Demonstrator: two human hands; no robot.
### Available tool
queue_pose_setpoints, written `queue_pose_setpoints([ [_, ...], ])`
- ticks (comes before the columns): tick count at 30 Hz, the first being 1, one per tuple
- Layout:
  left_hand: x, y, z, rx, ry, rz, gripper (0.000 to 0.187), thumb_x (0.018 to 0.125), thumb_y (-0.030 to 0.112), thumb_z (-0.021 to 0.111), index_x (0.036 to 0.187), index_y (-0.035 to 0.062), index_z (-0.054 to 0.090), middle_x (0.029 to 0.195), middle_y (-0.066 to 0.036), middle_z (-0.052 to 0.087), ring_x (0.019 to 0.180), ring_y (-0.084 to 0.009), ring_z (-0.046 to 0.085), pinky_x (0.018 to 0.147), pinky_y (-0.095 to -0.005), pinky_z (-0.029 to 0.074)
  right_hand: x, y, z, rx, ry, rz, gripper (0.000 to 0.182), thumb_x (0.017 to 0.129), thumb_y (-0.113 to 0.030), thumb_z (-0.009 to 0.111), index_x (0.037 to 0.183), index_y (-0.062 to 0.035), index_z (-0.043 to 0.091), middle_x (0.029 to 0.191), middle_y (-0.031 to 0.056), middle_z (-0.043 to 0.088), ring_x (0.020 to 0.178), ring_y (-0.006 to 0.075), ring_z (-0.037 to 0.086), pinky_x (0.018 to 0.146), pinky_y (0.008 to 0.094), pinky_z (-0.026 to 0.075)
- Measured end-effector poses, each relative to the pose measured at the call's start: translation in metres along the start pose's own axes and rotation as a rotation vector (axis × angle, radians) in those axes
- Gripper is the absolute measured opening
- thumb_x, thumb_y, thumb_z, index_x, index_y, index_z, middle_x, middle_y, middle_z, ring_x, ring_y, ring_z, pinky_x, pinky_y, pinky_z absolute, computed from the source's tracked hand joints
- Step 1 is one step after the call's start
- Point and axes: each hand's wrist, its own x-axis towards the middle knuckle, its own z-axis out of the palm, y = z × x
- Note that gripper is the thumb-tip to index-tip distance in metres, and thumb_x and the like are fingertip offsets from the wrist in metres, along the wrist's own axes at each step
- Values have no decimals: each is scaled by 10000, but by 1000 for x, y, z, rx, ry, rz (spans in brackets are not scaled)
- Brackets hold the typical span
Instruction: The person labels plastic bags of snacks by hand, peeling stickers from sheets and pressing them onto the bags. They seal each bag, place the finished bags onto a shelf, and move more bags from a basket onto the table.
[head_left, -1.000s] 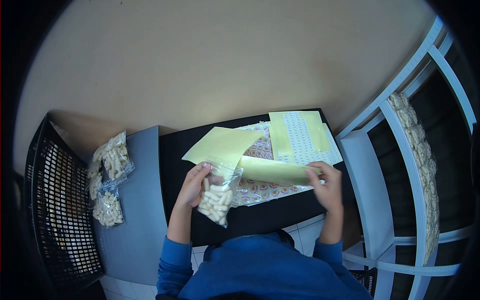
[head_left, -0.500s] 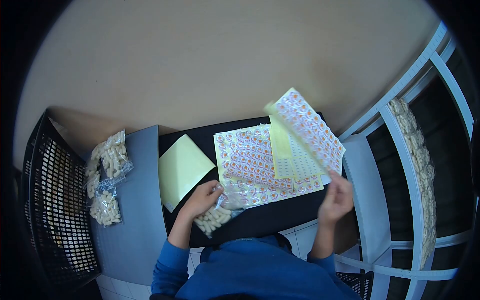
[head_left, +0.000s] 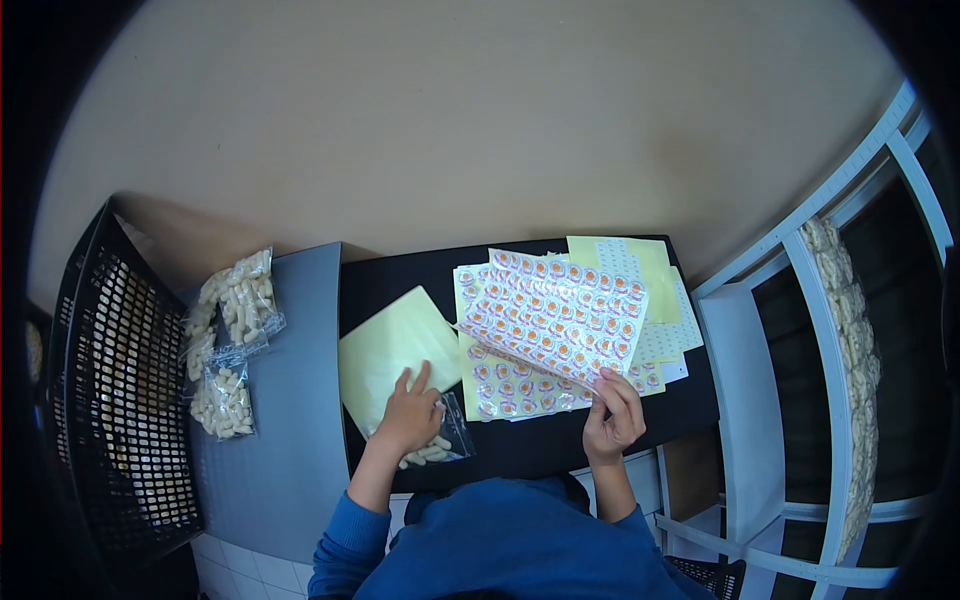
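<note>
My right hand (head_left: 613, 418) pinches the lower right corner of a sheet of round stickers (head_left: 555, 310), printed orange and pink. That sheet is raised at a slant above more sticker sheets (head_left: 490, 388) lying on the black table. My left hand (head_left: 410, 415) has its fingers stretched out over a plain yellow sheet (head_left: 385, 345). Beside and partly under that hand lies a clear plastic bag (head_left: 455, 425) of pale, finger-shaped pieces; the hand covers part of it.
Several filled clear bags (head_left: 225, 400) lie on the grey surface (head_left: 285, 440) at left, beside a black perforated crate (head_left: 125, 400). Yellow backing sheets (head_left: 650, 285) lie at the back right. A white rack (head_left: 745, 390) with a strip of filled bags (head_left: 845, 370) stands right.
My right hand has swung the sticker sheet leftward over the stack, uncovering the yellow backing sheets. My left hand has let go of the bag and spread its fingers over the yellow sheet.
</note>
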Motion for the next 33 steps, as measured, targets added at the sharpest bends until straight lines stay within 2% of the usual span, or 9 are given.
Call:
queue_pose_setpoints([
  [1,-4,4,-6,-47,-46,20,264,810,234,506,970,27,540,1350,-190,263,1197,-411,270,988,-409,276,-1,-1,-1,31,3,-13,129,749,57,569,858,-8,594,827,132,579,848,267,597,784,366,483],
  [5,-5,2,-8,-519,10,77,482,773,305,574,1112,1,417,1263,-236,347,1168,-358,321,964,-396,300,-2,-9,-1,61,18,-20,90,771,15,573,856,-15,583,837,130,564,865,275,588,790,381,480],
  [12,-1,30,-23,-731,133,15,635,798,397,550,1230,-1,310,1238,-226,366,1160,-310,364,941,-418,329,-1,-23,8,105,77,-35,77,759,-32,610,834,-47,608,871,113,547,891,276,578,798,369,483],
  [14,0,50,-16,-1643,-136,358,560,836,321,532,1247,17,303,1240,-192,369,1160,-262,377,923,-403,360,-4,-28,17,111,84,-37,99,732,-36,643,826,-63,627,884,100,549,882,269,585,799,373,491],
  [18,-1,93,-38,-1782,-11,324,435,868,196,497,1233,32,328,1184,-146,435,1103,-202,443,873,-342,419,-10,-35,30,139,-13,-153,210,674,-58,705,873,-70,639,905,99,544,909,276,576,797,365,487],
  [21,11,84,-43,-1663,26,163,294,883,121,456,1154,20,408,990,-71,567,889,-127,571,751,-255,489,6,-49,25,222,-126,-24,263,670,-151,705,900,-47,631,926,102,544,909,280,562,781,362,481],
  [28,18,72,-58,-1699,5,255,306,898,150,411,1170,10,413,1028,-88,558,922,-146,562,769,-279,479,37,-63,9,-265,-328,-93,282,623,-132,684,900,-103,644,959,60,546,940,219,487,830,363,333],
  [31,13,71,-65,-1685,41,248,320,902,162,390,1182,9,409,1051,-87,539,968,-145,535,811,-307,455,45,-65,5,-207,-367,-84,345,640,-125,667,968,-45,596,982,95,515,977,254,468,850,375,334],
  [33,13,66,-68,-1679,68,229,335,903,186,381,1180,0,409,1062,-83,526,982,-138,521,841,-294,427,49,-57,4,-188,-204,33,432,630,-132,684,1033,-39,557,1022,112,501,998,250,457,848,374,328],
])
